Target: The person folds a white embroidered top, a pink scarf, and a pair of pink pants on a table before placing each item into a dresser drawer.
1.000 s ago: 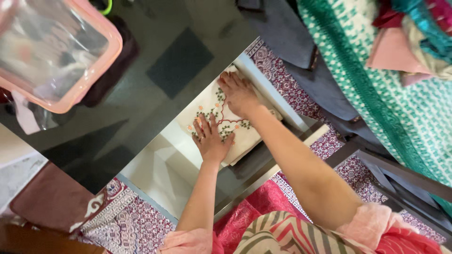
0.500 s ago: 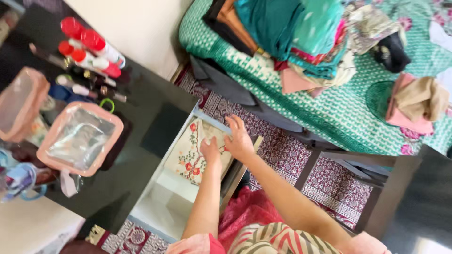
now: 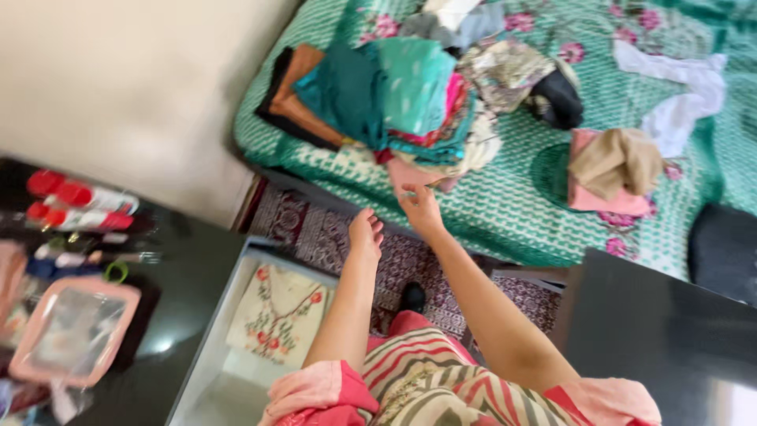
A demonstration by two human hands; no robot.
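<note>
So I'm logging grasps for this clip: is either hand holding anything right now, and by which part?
Nothing is clearly held. The left hand hangs empty over the rug. The right hand reaches the lower edge of the folded clothes pile on the bed; any grip cannot be told.

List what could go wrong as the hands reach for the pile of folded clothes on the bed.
1. The pile of folded clothes is tall and uneven; pulling from its lower edge, where the right hand is, may topple it.
2. The drawer with the embroidered cloth stands open beside the person's legs; a knock seems possible.
3. The left hand hangs free, so nothing steadies the pile.
</note>
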